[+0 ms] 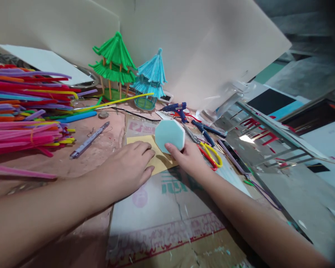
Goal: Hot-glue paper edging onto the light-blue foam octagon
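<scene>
Left hand [128, 167] spread flat, palm down, pressing the yellow card [159, 158] to the tabletop [95, 156]. Right hand [188, 158] pinching a pale octagonal foam piece [169, 135], held tilted up just above the card's far edge.

Right hand [190, 156] lifts octagon [169, 135]; left hand [128, 167] presses paper [159, 163].
</scene>
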The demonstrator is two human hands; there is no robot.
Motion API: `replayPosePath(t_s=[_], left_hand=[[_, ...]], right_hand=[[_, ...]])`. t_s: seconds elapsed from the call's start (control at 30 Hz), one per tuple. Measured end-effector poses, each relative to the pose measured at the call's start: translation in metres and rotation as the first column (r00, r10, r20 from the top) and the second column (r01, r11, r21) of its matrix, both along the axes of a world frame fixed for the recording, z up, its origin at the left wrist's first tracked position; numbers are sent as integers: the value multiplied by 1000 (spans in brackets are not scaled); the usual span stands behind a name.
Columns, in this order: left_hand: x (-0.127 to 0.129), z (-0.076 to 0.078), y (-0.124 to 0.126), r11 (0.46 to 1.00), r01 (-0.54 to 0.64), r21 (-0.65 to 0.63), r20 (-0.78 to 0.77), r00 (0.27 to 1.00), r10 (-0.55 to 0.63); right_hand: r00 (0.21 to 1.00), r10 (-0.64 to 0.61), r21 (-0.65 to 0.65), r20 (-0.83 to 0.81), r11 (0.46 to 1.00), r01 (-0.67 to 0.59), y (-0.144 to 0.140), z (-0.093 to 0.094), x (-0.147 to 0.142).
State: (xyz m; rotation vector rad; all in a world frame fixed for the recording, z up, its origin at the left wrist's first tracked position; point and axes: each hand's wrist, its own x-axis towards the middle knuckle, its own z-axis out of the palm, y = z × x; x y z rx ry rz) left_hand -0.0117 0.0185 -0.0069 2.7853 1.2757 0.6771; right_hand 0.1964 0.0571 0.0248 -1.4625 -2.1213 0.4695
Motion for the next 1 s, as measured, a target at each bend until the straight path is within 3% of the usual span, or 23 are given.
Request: replayPosePath(t_s=[0.17, 0.27, 0.43, 0.63, 0.87, 1.0], left_hand=[[-1, 1, 1, 1000, -22, 3, -20, 1000, 22], [0, 0, 1, 1000, -28, -6, -17, 999, 28], [1, 0, 0, 998, -49, -40, -44, 998, 47], [2, -1, 0, 998, -28, -47, -47, 999, 25], [1, 5, 0, 997, -15, -81, -77, 997, 8], [0, 4, 1, 996, -22, -85, -46, 999, 18]], right_hand=[[998, 61, 124, -22, 991, -58, 6, -3, -10], [999, 39, 158, 0, 987, -38, -6, -5, -6], [984, 93, 137, 150, 984, -114, -30, -2, 6], [968, -3, 249, 251, 967, -61, -1, -8, -11], [963, 64, 131, 261, 986, -101, -31, 1, -1], [943, 13, 198, 332, 977, -83, -11, -3, -10]])
